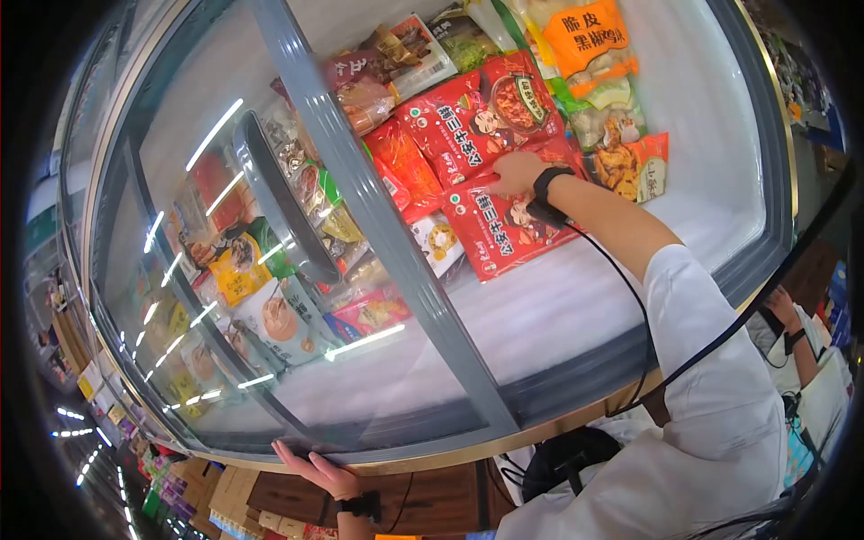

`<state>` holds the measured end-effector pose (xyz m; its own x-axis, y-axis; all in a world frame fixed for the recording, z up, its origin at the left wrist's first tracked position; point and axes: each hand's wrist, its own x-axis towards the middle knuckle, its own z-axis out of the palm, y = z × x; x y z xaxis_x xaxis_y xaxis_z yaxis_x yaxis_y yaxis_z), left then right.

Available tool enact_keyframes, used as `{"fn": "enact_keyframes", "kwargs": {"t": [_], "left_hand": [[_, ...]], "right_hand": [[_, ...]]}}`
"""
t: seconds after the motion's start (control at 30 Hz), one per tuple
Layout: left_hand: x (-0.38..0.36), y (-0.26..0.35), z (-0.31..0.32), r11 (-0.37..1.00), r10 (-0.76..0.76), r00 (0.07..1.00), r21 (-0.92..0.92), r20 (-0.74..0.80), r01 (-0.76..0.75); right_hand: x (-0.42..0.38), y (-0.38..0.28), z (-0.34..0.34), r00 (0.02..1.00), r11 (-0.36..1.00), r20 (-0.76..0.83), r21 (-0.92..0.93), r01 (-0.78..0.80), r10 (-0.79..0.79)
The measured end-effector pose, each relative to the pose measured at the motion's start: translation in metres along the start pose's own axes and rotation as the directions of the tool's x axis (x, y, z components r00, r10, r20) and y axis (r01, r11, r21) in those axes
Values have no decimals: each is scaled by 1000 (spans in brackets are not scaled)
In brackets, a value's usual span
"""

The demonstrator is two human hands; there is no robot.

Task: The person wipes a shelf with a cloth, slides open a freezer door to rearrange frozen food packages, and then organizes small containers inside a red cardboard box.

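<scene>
My right hand point(520, 175) is inside the chest freezer, its fingers closed on the top edge of a red frozen food bag point(490, 236) with white Chinese lettering. A second red bag point(459, 121) of the same print lies just above it, partly behind my fingers. My left hand point(317, 472) rests against the freezer's front rim point(405, 461), fingers stretched out and holding nothing. A black band circles each wrist.
A glass sliding lid with a grey frame point(378, 211) and a dark handle point(281, 202) covers the left side. Orange-labelled bags point(589, 40) and other frozen packs lie around the red ones. Another person's hand point(781, 308) shows at the right. A cable runs from my right wrist.
</scene>
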<state>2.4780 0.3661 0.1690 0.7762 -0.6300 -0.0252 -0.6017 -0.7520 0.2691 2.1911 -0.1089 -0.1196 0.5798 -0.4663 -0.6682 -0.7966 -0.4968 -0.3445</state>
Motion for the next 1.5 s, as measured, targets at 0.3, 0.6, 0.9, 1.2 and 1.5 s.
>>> {"fn": "enact_keyframes", "kwargs": {"t": [0.3, 0.6, 0.9, 1.2, 1.5], "left_hand": [[0, 0, 0, 995, 10, 1000, -101, 14, -8], [3, 6, 0, 997, -36, 999, -67, 25, 37], [3, 7, 0, 999, -15, 1000, -48, 26, 17], [2, 3, -1, 999, 11, 1000, -46, 11, -11], [3, -1, -1, 998, 26, 1000, -55, -4, -26]], "right_hand": [[62, 19, -93, 860, 968, -505, -245, -62, -73], [112, 11, -127, 986, 991, -167, -128, -35, 13], [101, 11, -125, 894, 897, -151, -211, 388, -422], [6, 12, -223, 934, 940, -142, 52, 338, -328], [-42, -4, -225, 926, 964, 270, 100, 248, -266]]}}
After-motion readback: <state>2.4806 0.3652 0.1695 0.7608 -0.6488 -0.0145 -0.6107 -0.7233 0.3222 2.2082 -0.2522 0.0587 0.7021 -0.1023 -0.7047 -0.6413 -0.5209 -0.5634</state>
